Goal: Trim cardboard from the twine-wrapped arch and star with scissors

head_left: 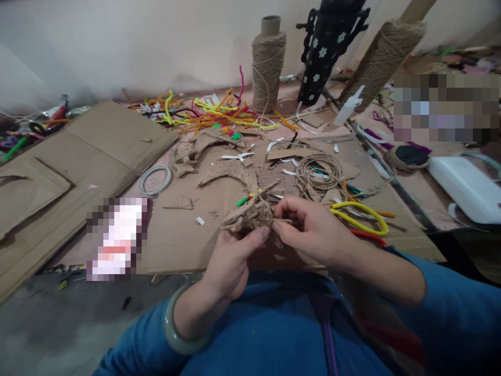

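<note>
Between my hands, above the front of the cardboard, is a twine-wrapped craft piece (250, 214) with frayed strands and small green and red bits at its top edge. My left hand (235, 258) grips it from below, thumb pressed on its near side. At its right end my right hand (307, 224) pinches a strand or edge of the twine; the fingertips partly cover what they hold. Just behind lies a crescent wrapped in twine (229, 175). Farther back is another twine-covered piece (207, 146) with green and red bits. A loose twine coil (320, 172) rests to the right.
Scissors with yellow (385, 225) and red handles lie by my right forearm. Twine spools (269, 68), a black flowered holder (324, 52) and a glue bottle (348, 107) stand behind. Pipe cleaners (219, 112), a tape ring (155, 180), cardboard sheets (113, 136) and a white box (465, 188) surround the work.
</note>
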The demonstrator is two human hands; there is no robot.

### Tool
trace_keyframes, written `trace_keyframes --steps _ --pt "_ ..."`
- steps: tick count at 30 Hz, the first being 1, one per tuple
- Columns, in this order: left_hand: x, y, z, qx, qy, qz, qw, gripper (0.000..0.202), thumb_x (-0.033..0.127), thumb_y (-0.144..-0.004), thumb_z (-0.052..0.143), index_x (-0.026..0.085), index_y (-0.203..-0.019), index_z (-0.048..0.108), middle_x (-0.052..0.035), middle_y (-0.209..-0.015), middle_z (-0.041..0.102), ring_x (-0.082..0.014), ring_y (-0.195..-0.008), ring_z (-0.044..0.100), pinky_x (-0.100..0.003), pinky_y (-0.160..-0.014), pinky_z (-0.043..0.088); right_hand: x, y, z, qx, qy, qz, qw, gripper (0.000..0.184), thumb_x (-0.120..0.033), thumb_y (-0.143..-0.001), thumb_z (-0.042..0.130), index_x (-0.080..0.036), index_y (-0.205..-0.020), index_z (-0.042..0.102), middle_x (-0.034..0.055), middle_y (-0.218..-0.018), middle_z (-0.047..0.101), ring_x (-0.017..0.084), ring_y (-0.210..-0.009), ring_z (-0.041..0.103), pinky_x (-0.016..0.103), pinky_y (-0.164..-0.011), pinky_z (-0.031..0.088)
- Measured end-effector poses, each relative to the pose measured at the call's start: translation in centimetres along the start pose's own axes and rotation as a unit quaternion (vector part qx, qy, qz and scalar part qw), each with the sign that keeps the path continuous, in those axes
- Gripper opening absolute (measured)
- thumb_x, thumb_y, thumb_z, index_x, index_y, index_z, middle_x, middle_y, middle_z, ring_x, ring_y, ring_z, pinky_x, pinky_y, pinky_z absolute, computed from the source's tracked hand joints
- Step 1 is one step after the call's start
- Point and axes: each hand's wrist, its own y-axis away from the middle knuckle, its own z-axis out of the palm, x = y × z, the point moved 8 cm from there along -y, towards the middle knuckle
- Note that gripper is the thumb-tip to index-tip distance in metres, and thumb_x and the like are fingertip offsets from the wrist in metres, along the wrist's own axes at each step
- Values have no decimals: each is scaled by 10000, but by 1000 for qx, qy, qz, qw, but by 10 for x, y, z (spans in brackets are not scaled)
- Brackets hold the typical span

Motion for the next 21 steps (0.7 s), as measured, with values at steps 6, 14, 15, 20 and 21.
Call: trace_keyframes --steps 6,14,15,20,21 --pt "-2 8 -9 27 30 -7 999 190 228 -641 797 168 -818 756 -32 -783 754 -173 -785 677 -277 -793 530 0 9 13 2 0 -22 1000 72 -269 -764 512 -201 -746 498 -39 -632 503 104 -550 453 224 -503 360" --pt "-1 14 -24 -16 17 -18 1000 193 199 -692 759 184 -884 764 -60 -926 773 -215 -884 702 -321 -828 542 -31 0 -11 1 275 -212 938 261 -348 -890 536 -145 -1030 623 99 -961 686 243 -874 627 372 -748 492" --pt "0 15 -26 -21 13 -20 1000 200 201 -690 762 181 -889 764 -65 -924 773 -216 -887 703 -323 -837 539 -36 -3 -10 8 315 -247 916 288 -322 -879 565 -133 -1091 615 122 -1042 679 271 -975 614 408 -827 489" --pt "1 21 -35 -18 -15 -28 999 217 234 -667 791 164 -870 762 -84 -898 769 -231 -882 698 -340 -843 536 -44 -19 31 -116 392 -320 854 519 -229 -765 708 -110 -1248 561 157 -1242 614 324 -1241 486 473 -1028 416" --pt "1 21 -37 -16 -20 -34 999 223 240 -659 798 162 -865 761 -85 -888 768 -231 -870 697 -341 -831 537 -43 -22 39 -139 396 -320 849 566 -227 -749 720 -111 -1275 546 162 -1272 597 337 -1268 461 488 -1029 413"
